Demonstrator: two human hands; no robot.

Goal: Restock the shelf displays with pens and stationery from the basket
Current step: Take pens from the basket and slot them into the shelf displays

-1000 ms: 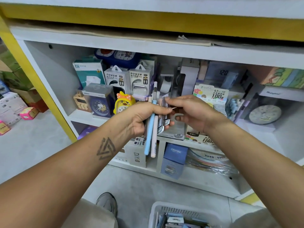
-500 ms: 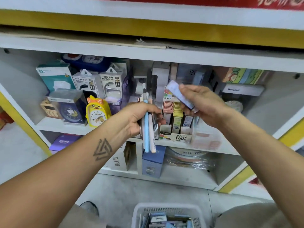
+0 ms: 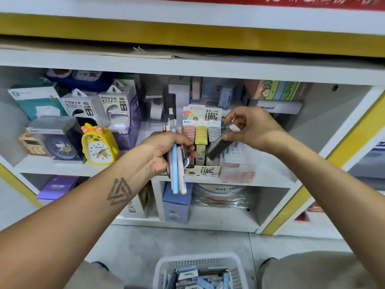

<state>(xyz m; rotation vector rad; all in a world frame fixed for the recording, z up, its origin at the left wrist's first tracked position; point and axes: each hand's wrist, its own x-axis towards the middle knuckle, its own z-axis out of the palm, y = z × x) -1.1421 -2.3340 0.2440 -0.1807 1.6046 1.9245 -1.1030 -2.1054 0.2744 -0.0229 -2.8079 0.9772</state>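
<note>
My left hand [image 3: 164, 152] grips a bundle of pens [image 3: 177, 163], blue, pink and white, held upright in front of the shelf. My right hand [image 3: 252, 130] holds a small dark grey case [image 3: 218, 146] tilted down over the right side of a lead-refill display box [image 3: 201, 147], which stands on the middle shelf with pink, yellow and grey rows. A white basket [image 3: 200, 268] with more stationery sits on the floor between my knees.
The shelf [image 3: 62, 167] carries a yellow duck alarm clock [image 3: 99, 146], power bank boxes [image 3: 95, 107], a boxed blue clock [image 3: 58, 138] and a clear box [image 3: 239, 165] right of the display. Blue and purple boxes stand on the lower shelf.
My right hand took a small case away from the bundle, raised it, and has now lowered it over the display box. The view shifted rightward along the shelf.
</note>
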